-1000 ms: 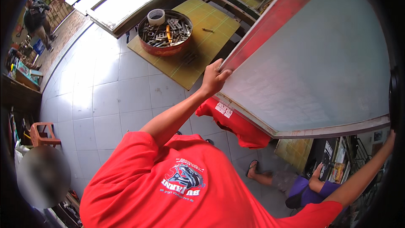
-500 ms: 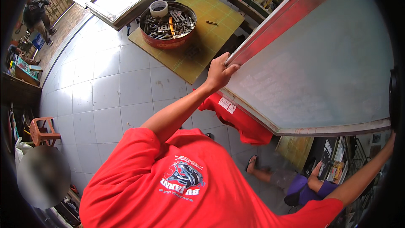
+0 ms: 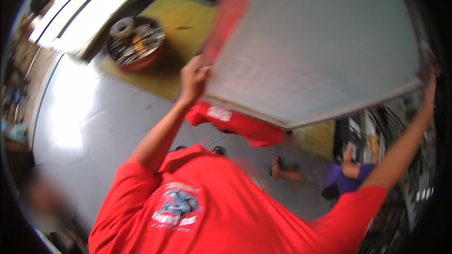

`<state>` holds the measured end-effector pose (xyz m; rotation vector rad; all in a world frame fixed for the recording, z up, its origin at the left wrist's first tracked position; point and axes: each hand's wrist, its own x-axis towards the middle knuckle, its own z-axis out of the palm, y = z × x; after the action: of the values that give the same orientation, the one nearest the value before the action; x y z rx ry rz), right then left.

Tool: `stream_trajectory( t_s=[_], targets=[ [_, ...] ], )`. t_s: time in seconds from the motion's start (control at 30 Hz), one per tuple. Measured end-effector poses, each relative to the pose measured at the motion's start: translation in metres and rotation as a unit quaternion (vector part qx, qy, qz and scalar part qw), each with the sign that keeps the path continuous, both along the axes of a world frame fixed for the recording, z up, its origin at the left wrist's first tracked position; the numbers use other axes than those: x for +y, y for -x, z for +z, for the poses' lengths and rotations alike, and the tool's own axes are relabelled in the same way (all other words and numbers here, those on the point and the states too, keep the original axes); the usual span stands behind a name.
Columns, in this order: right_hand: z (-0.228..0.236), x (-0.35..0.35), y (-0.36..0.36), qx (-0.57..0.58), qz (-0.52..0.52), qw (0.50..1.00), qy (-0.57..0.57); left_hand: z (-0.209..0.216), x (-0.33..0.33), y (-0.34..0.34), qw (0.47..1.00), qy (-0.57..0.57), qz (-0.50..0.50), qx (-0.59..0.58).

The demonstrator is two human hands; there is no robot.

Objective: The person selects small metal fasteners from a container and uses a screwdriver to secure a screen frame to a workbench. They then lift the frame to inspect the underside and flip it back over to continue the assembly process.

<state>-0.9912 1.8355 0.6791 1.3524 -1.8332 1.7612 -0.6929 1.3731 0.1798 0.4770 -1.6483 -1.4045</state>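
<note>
A large screen-printing frame (image 3: 320,51) is held up in front of me, its pale grey mesh edged by a red band on the left. My left hand (image 3: 194,77) is closed round its left edge. At the far right, my right hand (image 3: 429,82) grips the opposite edge; motion blurs its fingers. Under the frame's lower edge, a red shirt (image 3: 245,127) with a white print partly shows; the frame hides the rest.
A round red tin (image 3: 141,63) of small metal parts, with a tape roll (image 3: 122,27) on top, stands on a yellow gridded board (image 3: 176,51). Pale panels (image 3: 89,14) lie at the upper left. A seated person in purple (image 3: 346,178) works near the lower right.
My view has turned, and the tin and board sit further left. The frame has shifted left in view with both hands still on it. The picture is now blurred.
</note>
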Motion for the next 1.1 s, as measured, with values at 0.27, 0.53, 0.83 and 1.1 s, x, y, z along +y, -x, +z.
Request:
stream_trajectory(
  t_s=[0.27, 0.53, 0.83, 1.1],
  targets=[
    [-0.002, -0.034, -0.016, -0.12, -0.059, 0.978, 0.158, -0.019, -0.006, 0.011, 0.997, 0.013, -0.044, 0.069],
    [-0.004, -0.03, -0.024, -0.117, 0.015, 0.983, 0.14, -0.013, -0.002, 0.007, 0.995, 0.006, -0.033, 0.089],
    [-0.016, -0.042, -0.036, -0.119, 0.041, 0.982, 0.14, -0.012, -0.006, 0.006, 0.996, 0.043, -0.027, 0.077],
    [-0.012, -0.045, -0.019, -0.129, -0.081, 0.983, 0.105, 0.011, -0.005, -0.001, 0.995, 0.045, -0.002, 0.085]
  ],
)
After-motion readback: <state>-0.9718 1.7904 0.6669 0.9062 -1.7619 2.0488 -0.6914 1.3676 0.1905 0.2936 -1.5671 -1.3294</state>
